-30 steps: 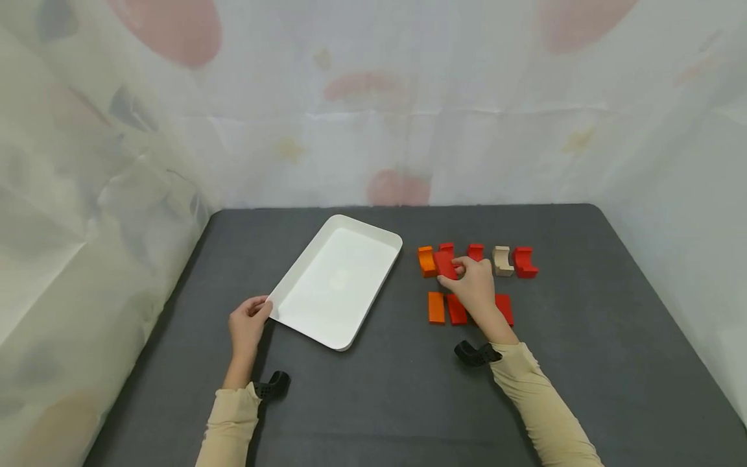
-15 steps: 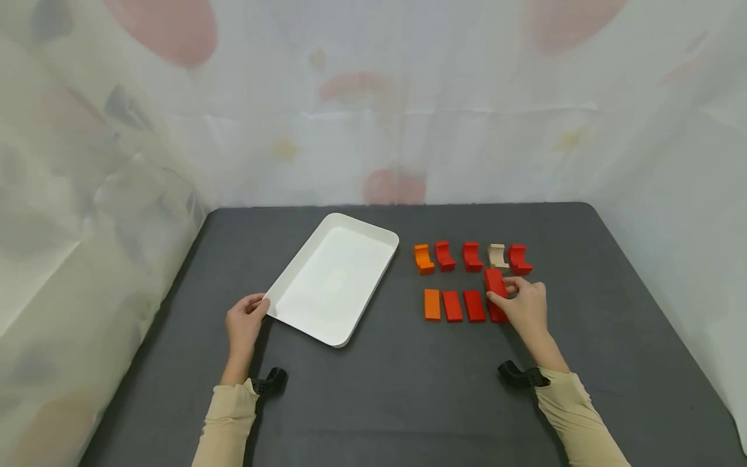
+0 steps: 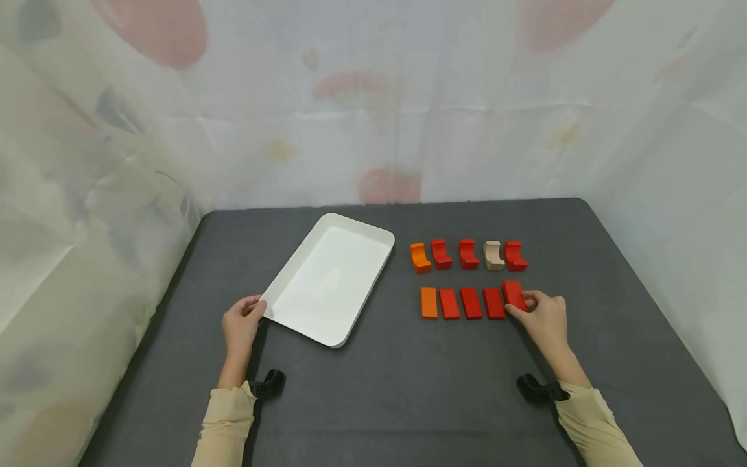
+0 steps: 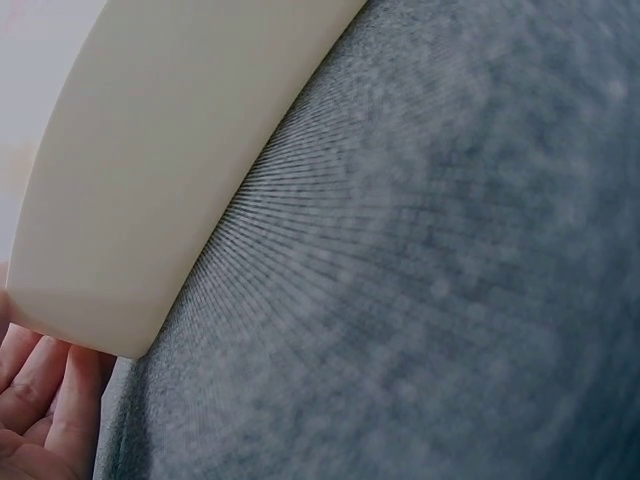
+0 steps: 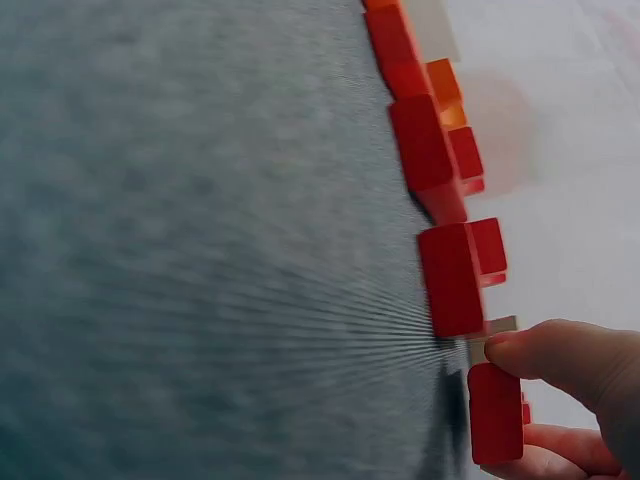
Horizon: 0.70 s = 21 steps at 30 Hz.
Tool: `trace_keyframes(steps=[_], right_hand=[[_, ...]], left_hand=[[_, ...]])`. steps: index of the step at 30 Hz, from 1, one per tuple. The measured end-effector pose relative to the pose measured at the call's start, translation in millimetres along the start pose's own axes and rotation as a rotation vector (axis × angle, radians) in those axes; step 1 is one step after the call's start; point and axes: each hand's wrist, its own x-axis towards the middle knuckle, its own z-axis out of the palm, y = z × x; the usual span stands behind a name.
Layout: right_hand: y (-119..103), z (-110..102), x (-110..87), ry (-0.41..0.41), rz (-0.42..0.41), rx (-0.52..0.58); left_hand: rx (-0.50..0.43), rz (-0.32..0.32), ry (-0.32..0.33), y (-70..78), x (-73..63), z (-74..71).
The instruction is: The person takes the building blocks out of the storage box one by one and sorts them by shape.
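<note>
My right hand point(image 3: 544, 318) pinches a red rectangular block point(image 3: 514, 295) between thumb and fingers, at the right end of the front row. In the right wrist view, that block point(image 5: 496, 415) is clasped at its side, with a dark shadow on the cloth beside it. To its left lie three flat red blocks point(image 3: 471, 303) and an orange one point(image 3: 428, 303). My left hand point(image 3: 240, 327) grips the near left corner of a white rectangular tray point(image 3: 329, 279). In the left wrist view, curled fingers point(image 4: 60, 400) sit under the corner of the tray point(image 4: 150, 200).
Behind the flat blocks runs a row of notched blocks: an orange one point(image 3: 419, 258), three red ones point(image 3: 469, 254) and a beige one point(image 3: 493, 255). A dark grey cloth point(image 3: 403, 383) covers the table. Pale patterned curtains point(image 3: 455, 97) enclose its back and sides.
My right hand has carried the red block from over the back row's left part, rightward and nearer me, to the front row's right end. My left hand stays at the tray's corner.
</note>
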Motion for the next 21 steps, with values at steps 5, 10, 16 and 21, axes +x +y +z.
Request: trace_keyframes(steps=[5,10,16,21], right_hand=[[5.3,3.6,-6.9,-0.013,0.044,-0.002],[6.7,2.4,-6.7,-0.019,0.030,-0.033],[3.8,-3.3,-0.9,-0.076,-0.002,-0.047],[4.8,-8.7,-0.1,-0.152,0.008,-0.029]], left_hand=[[0.015,0.012,0.003,2.3,0.0,2.6],[0.003,0.010,0.005,2.0,-5.3,2.2],[0.091,0.140,0.013,10.5,-6.7,0.2],[0.375,0.315,-0.085,31.9,-10.3,-4.0]])
